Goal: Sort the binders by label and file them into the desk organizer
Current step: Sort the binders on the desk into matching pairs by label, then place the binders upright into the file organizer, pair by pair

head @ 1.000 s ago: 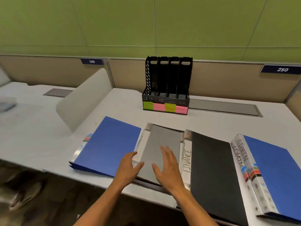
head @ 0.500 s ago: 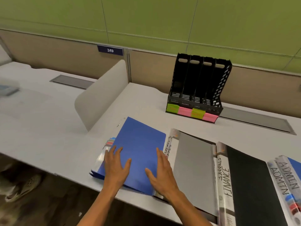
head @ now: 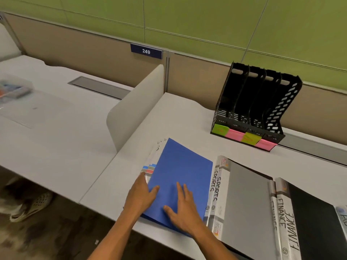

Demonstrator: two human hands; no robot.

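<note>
I see the white worktop (head: pixel 178 117) carrying the black desk organizer (head: pixel 257 104) at the back, slots empty. Nearer lie a grey SPORTS binder (head: pixel 244 199) and the blue binder (head: pixel 180 177). My left hand (head: pixel 140 196) grasps its left edge, thumb on top; my right hand (head: pixel 184 211) lies flat, fingers released.

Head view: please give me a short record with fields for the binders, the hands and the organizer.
blue binder: flat on desk, leftmost
left hand: at its left edge, thumb on cover
right hand: flat on its cover
grey binder: spine reads SPORTS
black binder: spine reads FINANCE
organizer: black, four slots, no binder inside
slot tags: green, pink, green, pink
</note>
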